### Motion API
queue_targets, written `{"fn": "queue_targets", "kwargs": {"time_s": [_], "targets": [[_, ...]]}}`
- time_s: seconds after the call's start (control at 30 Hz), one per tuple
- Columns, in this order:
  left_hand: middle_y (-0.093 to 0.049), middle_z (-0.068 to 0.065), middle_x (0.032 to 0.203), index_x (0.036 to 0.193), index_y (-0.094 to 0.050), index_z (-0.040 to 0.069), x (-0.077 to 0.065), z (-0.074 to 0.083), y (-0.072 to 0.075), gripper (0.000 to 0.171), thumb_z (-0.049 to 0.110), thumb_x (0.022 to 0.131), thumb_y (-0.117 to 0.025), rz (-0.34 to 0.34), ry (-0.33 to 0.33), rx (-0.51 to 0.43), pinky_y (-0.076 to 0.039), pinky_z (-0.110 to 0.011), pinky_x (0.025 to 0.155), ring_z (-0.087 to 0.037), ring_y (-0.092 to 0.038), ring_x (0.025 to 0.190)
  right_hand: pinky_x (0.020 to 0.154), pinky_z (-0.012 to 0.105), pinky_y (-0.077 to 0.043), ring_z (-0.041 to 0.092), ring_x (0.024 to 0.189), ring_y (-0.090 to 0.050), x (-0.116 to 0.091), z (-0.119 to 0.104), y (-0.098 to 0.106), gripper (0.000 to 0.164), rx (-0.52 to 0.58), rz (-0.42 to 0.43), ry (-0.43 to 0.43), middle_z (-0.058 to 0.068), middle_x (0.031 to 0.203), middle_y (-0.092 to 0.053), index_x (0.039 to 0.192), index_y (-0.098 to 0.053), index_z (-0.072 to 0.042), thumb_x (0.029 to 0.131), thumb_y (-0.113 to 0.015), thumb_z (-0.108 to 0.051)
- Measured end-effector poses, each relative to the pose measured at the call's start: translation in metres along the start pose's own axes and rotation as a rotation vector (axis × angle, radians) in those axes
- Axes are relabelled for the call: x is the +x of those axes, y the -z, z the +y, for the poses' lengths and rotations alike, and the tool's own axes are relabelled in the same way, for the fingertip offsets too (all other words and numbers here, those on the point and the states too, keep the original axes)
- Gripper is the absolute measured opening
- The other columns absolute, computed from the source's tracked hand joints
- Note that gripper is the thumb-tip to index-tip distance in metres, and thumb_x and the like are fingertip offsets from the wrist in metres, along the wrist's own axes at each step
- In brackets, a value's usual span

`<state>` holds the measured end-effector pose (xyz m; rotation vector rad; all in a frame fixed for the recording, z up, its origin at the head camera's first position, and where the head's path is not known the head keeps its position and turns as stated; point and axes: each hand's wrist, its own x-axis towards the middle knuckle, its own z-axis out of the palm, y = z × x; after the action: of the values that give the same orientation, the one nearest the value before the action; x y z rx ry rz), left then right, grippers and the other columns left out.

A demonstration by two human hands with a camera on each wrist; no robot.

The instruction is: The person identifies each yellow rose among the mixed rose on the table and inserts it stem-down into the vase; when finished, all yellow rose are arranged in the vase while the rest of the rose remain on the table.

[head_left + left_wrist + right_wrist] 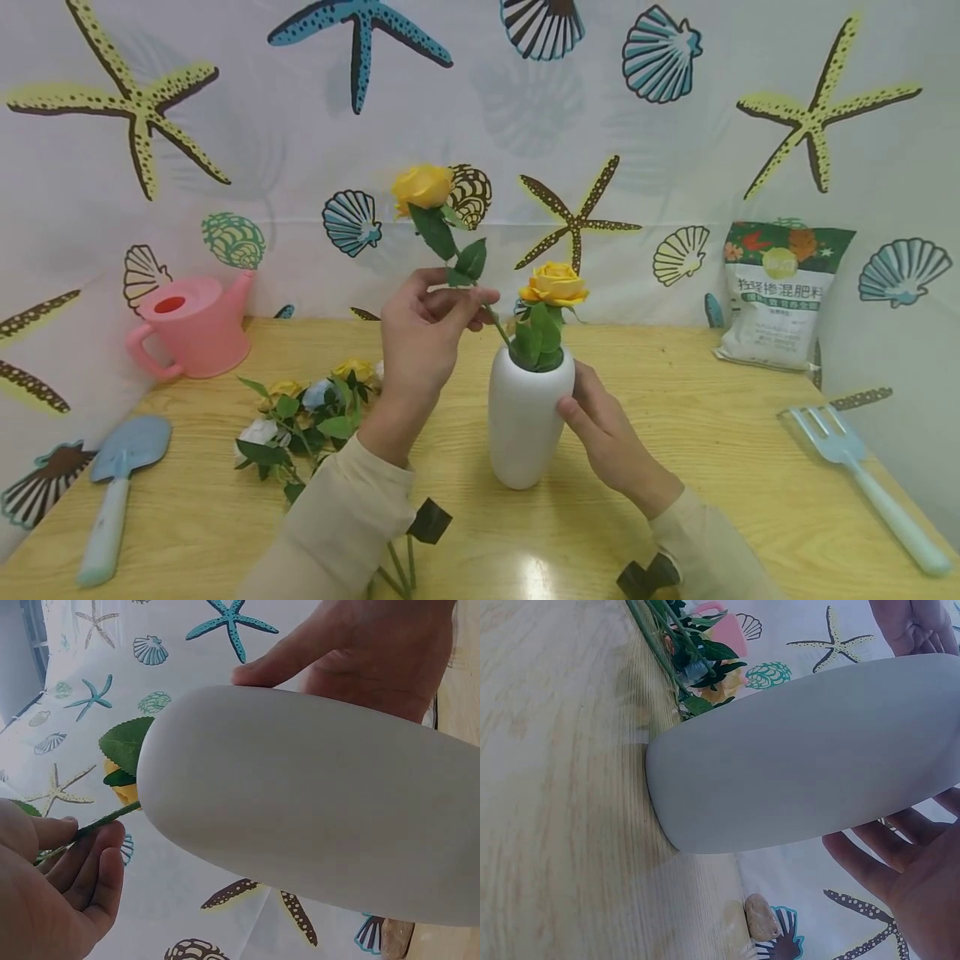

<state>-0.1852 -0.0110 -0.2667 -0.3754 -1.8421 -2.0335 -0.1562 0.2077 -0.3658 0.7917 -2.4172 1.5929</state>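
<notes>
A white vase [527, 433] stands on the wooden table, leaning slightly, with one yellow rose [555, 285] and its green leaves at the mouth. My right hand [611, 433] holds the vase's right side, thumb in front and fingers behind. A second yellow rose [422, 186] rises above my left hand [423, 333], which pinches its green stem [105, 820] between thumb and fingers. The stem's lower end reaches the vase's rim; the rim hides where it ends. In the right wrist view, the fingers [889, 844] lie along the vase's side.
Several yellow, white and blue flowers [315, 417] lie left of the vase, partly behind my left sleeve. A pink watering can [198, 329] and a blue trowel [123, 475] are at left. A fertilizer bag [780, 300] and a blue hand fork [855, 467] are at right.
</notes>
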Motion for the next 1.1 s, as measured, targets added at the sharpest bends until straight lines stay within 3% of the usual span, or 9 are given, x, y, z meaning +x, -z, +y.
{"fn": "queue_targets", "kwargs": {"time_s": [0.23,0.43,0.6,0.9,1.1], "targets": [[-0.076,-0.015,0.094,0.104,-0.075,0.002,-0.011,-0.01,-0.002,0.015,0.009,0.09,-0.076,-0.045,0.059,0.182,-0.057,-0.028,0.077,-0.022,-0.071,0.082,0.11,0.062,-0.04,0.044,0.139,-0.046,0.001,0.001,-0.002,0.05,-0.002,-0.002,0.016,0.023,0.152,-0.045,0.152,-0.031,0.0,0.11,-0.039,-0.025],[-0.077,-0.011,0.102,0.103,-0.079,0.005,-0.022,-0.013,0.003,0.015,0.006,0.089,-0.074,-0.141,0.013,0.329,-0.058,-0.043,0.088,-0.025,-0.071,0.092,0.109,0.063,-0.04,0.044,0.139,-0.046,0.001,0.002,-0.004,0.048,-0.007,-0.001,0.023,0.024,0.151,-0.046,0.151,-0.032,0.0,0.11,-0.04,-0.024],[-0.076,-0.01,0.109,0.11,-0.077,0.005,-0.024,-0.013,0.007,0.021,0.006,0.089,-0.076,-0.209,0.024,0.299,-0.057,-0.046,0.093,-0.024,-0.07,0.103,0.11,0.064,-0.039,0.044,0.14,-0.045,0.001,0.001,-0.003,0.048,0.001,-0.01,0.011,0.024,0.153,-0.044,0.152,-0.031,0.0,0.11,-0.039,-0.022],[-0.077,-0.009,0.106,0.107,-0.078,0.006,-0.025,-0.013,0.004,0.019,0.006,0.088,-0.076,-0.215,-0.014,0.266,-0.057,-0.045,0.091,-0.021,-0.068,0.109,0.11,0.064,-0.038,0.045,0.141,-0.043,0.001,0.001,-0.001,0.048,0.003,-0.002,0.023,0.026,0.154,-0.042,0.152,-0.03,0.002,0.11,-0.039,-0.02],[-0.076,-0.008,0.107,0.107,-0.077,0.007,-0.025,-0.014,0.012,0.019,0.011,0.089,-0.078,-0.199,0.025,0.286,-0.057,-0.042,0.093,-0.021,-0.069,0.105,0.11,0.064,-0.038,0.046,0.141,-0.043,0.0,0.001,-0.001,0.048,-0.007,0.0,0.026,0.025,0.154,-0.042,0.153,-0.03,0.001,0.11,-0.039,-0.019]]}}
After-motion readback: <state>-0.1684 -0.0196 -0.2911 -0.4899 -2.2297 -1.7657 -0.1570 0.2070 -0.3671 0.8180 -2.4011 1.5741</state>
